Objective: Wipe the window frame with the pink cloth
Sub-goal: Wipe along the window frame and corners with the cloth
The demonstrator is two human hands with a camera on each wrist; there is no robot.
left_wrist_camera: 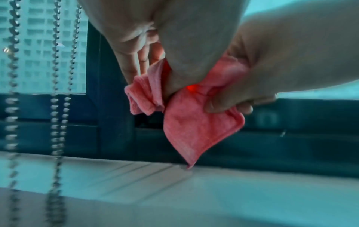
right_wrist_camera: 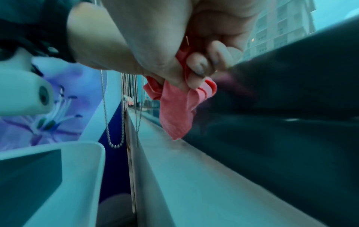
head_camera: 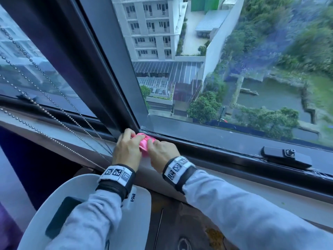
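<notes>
Here we hold the cloth (head_camera: 144, 143) in both hands, close together at the corner where the dark upright post (head_camera: 100, 69) meets the bottom rail of the frame (head_camera: 225, 150). Our left hand (head_camera: 127, 149) sits just left of the post's foot, fingers curled over one bunched end of the cloth. Our right hand (head_camera: 163, 153) sits just right of it, thumb and fingers pinching the other end. The two hands nearly touch, with the cloth crumpled between them.

From the left wrist view, the cloth (left_wrist_camera: 194, 122) hangs down in a loose point, and its tip reaches the pale sill (left_wrist_camera: 252, 192) in front of the post; whether it truly rests on it we cannot tell. The right wrist view shows the same thing: our fingers (right_wrist_camera: 196, 64) clamp the gathered cloth (right_wrist_camera: 174, 110), and its lower corner dangles to the sill's edge, right against the dark rail.

Left of the post, bead chains (head_camera: 54, 112) hang slantwise across the left pane and down past the sill. Well to the right of the post, a black latch (head_camera: 286, 156) lies on the bottom rail. Below the post, nearer to us, we see a white chair back (head_camera: 140, 204) under our left forearm.
</notes>
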